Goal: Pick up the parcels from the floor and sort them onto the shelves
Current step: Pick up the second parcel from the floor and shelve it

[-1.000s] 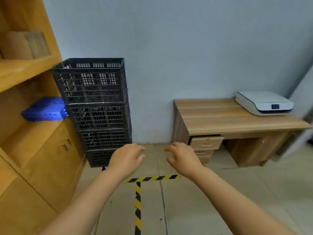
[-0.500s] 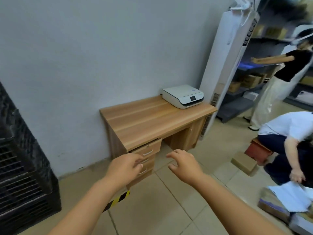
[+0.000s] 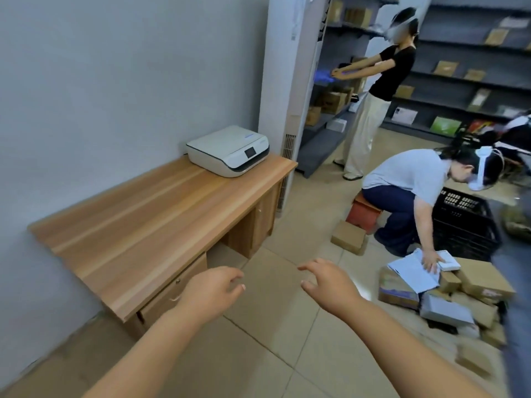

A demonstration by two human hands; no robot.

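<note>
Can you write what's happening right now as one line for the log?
left hand: empty, open | right hand: empty, open | parcels: piled on floor, right | phase: reaching, nothing picked up

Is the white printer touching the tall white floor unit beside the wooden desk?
Apart. The head view shows the white printer on the wooden desk, with bare desktop between it and the tall white floor unit.

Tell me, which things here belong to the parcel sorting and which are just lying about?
Part of the job:
- pile of parcels on the floor
- single brown box near the red stool
- dark shelves
- left hand and right hand, both empty

Just lying about:
- wooden desk
- printer
- black crate
</note>
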